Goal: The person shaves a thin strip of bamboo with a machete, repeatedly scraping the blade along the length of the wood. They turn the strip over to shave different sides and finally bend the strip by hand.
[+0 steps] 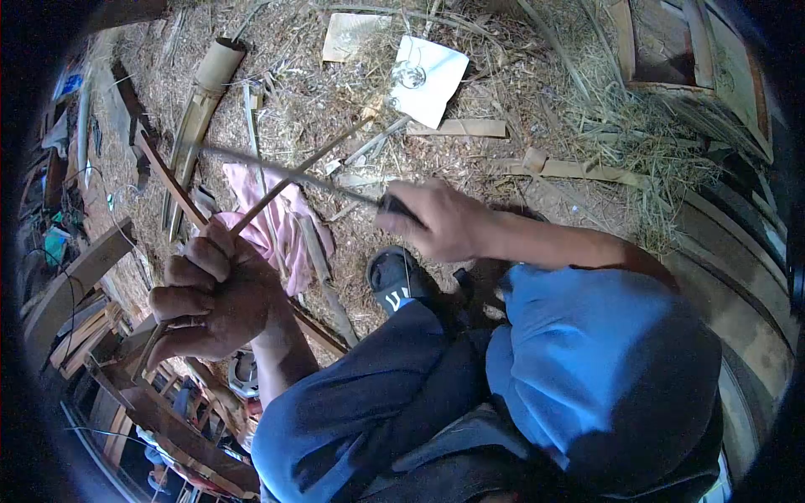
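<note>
My left hand (222, 298) is closed around a thin bamboo stick (327, 149), palm side up. The stick slants up and to the right from the fist, and a short end shows below the thumb. My right hand (444, 222), slightly blurred, grips the dark handle of a long knife (340, 191). Its narrow blade points left and crosses the stick above my left hand. Blur hides whether blade and stick touch. A pink cloth (293, 226) lies on the ground beneath them.
White paper (436, 84) with a round clear object lies ahead. A split bamboo tube (220, 67) lies at upper left and bamboo strips (587, 170) at right. Wooden pieces (80, 277) crowd the left side. My sandalled foot (390, 281) rests on straw-littered ground.
</note>
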`<action>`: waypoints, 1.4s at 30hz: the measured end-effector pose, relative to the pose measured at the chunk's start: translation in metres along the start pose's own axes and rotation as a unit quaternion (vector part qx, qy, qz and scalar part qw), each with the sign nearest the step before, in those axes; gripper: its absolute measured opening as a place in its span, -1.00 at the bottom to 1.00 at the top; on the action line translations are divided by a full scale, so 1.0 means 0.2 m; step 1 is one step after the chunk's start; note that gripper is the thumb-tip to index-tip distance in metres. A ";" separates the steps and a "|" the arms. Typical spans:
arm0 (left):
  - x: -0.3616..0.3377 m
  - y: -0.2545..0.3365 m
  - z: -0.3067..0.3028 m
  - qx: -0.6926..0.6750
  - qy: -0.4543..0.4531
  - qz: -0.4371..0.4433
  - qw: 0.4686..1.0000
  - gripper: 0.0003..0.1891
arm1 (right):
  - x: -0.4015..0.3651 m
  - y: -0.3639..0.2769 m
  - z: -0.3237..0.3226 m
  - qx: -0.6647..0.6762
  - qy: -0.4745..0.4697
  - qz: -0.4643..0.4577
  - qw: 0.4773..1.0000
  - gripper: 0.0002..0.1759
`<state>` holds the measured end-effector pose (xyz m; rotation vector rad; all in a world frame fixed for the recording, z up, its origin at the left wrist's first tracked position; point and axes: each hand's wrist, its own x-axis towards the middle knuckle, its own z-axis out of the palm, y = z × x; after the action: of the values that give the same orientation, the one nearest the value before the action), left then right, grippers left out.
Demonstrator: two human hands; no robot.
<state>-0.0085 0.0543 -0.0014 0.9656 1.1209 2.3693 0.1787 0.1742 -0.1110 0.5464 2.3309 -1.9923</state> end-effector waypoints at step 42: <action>0.02 -0.02 0.06 0.114 0.084 0.079 0.987 -0.36 | -0.08 0.31 0.09 -0.010 0.126 0.105 0.986 -0.42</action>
<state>-0.0027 0.0665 0.0028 0.9765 1.4553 2.5278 0.2064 0.1604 -0.1689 1.0530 2.3040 -1.8984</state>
